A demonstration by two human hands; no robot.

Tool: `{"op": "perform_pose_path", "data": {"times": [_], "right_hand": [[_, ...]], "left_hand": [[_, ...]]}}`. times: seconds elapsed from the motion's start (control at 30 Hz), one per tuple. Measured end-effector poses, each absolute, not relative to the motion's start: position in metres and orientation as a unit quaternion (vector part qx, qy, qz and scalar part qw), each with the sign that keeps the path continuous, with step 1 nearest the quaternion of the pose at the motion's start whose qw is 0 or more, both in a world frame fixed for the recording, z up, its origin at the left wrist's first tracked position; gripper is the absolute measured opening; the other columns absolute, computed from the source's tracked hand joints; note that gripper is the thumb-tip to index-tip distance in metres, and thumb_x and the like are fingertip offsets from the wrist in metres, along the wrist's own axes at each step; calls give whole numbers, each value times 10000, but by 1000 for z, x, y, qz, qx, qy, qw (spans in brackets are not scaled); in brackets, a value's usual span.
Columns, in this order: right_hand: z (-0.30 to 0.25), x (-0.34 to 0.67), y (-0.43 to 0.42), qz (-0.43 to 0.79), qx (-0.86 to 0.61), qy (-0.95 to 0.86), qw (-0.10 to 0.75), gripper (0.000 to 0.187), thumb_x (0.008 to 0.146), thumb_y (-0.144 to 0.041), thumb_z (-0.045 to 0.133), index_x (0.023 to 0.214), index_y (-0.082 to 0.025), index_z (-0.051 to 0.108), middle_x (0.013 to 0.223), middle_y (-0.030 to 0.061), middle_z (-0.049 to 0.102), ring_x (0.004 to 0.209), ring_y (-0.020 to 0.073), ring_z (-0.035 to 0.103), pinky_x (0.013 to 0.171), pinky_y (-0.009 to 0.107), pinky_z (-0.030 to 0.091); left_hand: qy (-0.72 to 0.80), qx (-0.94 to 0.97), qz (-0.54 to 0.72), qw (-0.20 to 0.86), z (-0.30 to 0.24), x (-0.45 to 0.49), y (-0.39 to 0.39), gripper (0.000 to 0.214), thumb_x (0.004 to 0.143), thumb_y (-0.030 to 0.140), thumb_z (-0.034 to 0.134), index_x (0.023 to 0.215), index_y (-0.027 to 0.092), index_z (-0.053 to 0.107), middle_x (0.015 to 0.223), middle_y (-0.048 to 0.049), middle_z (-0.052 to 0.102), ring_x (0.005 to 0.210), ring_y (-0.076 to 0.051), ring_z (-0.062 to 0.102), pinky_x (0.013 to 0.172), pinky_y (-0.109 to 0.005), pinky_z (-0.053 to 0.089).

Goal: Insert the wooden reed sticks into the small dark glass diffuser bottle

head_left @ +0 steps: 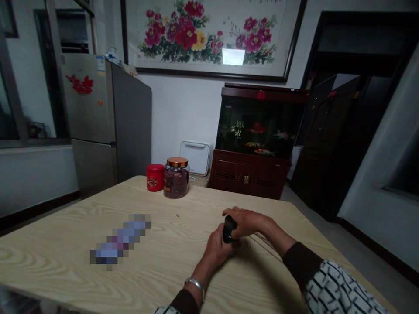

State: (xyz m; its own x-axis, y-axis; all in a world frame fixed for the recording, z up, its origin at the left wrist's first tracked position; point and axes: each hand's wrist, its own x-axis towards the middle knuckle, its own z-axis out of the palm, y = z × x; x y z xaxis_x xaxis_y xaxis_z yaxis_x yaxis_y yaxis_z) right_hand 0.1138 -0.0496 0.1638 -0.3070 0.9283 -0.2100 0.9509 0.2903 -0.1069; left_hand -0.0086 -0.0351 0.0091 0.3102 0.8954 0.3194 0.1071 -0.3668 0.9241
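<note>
Black piece [230, 227]: between left hand [218, 244] and right hand [246, 221], over counter [157, 279].
Left hand: curled closed round its lower part.
Right hand: fingers bent over upper end, gripping.
Progress: mid-handling, piece not released; amount left, cannot tell.

Beyond the hands [218, 244], pale characters [237, 129] glint on the fish tank [278, 114], too blurred to read; far left of them, the fridge label [101, 65] is illegible too!
</note>
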Motion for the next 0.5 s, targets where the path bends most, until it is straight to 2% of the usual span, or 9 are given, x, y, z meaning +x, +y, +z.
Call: {"op": "perform_pose_path", "data": {"times": [0.07, 0.1, 0.17, 0.23, 0.3, 0.33, 0.4, 0.5], "right_hand": [[162, 116, -49, -138, 561, 816, 25, 1122, 578, -497, 796, 1524, -189, 279, 1512, 185, 378, 1275, 310, 513, 992, 375, 433], [161, 116, -48, -129, 575, 808, 18, 1120, 592, -536, 780, 1524, -171, 276, 1511, 201, 374, 1282, 321, 505, 999, 386, 426], [159, 113, -48, -80, 624, 777, 27, 887, 694, -612, 675, 1407, -127, 468, 1369, 232, 527, 1205, 367, 557, 965, 450, 433], [161, 111, -47, -36, 643, 764, 44, 638, 761, -604, 603, 1180, -124, 638, 1154, 226, 655, 1075, 387, 617, 892, 481, 451], [167, 113, -45, -38, 612, 789, 35, 460, 738, -494, 659, 1052, -159, 668, 1054, 178, 683, 990, 353, 635, 833, 445, 465], [171, 118, -44, -56, 587, 807, 10, 417, 704, -414, 699, 1047, -180, 656, 1052, 146, 676, 967, 320, 633, 816, 412, 467], [176, 132, -44, -113, 540, 830, -84, 448, 645, -283, 738, 1066, -209, 604, 1052, 85, 646, 934, 250, 613, 796, 349, 460], [162, 157, -52, -215, 512, 780, -289, 456, 669, -308, 753, 1039, -220, 500, 971, 25, 604, 863, 184, 580, 754, 297, 448]], "left_hand": [[355, 688, 460, 435, 9, -9, -35, 502, 653, 290, 781, 1104, 159, 607, 951, -53, 708, 823, -215, 628, 685, -268, 455], [353, 687, 461, 437, 8, -9, -35, 475, 659, 284, 773, 1088, 158, 612, 945, -52, 706, 818, -212, 626, 683, -265, 453], [362, 684, 460, 434, 7, -8, -34, 444, 660, 274, 767, 1062, 158, 621, 913, -46, 700, 793, -205, 620, 673, -264, 447], [379, 683, 457, 426, 6, -7, -33, 466, 645, 283, 780, 1066, 161, 619, 890, -40, 695, 773, -200, 614, 665, -264, 441], [387, 686, 451, 419, 6, -7, -33, 494, 633, 293, 793, 1077, 170, 612, 882, -31, 691, 761, -194, 607, 661, -261, 434], [388, 689, 449, 415, 6, -7, -33, 494, 634, 297, 793, 1075, 174, 610, 879, -27, 688, 761, -190, 602, 661, -259, 431], [388, 696, 447, 407, 7, -8, -34, 479, 642, 315, 792, 1064, 176, 611, 869, -22, 680, 763, -186, 592, 660, -256, 425], [383, 700, 453, 397, 9, -9, -36, 490, 650, 346, 796, 1071, 173, 613, 872, -23, 673, 780, -186, 588, 683, -259, 428]]}}
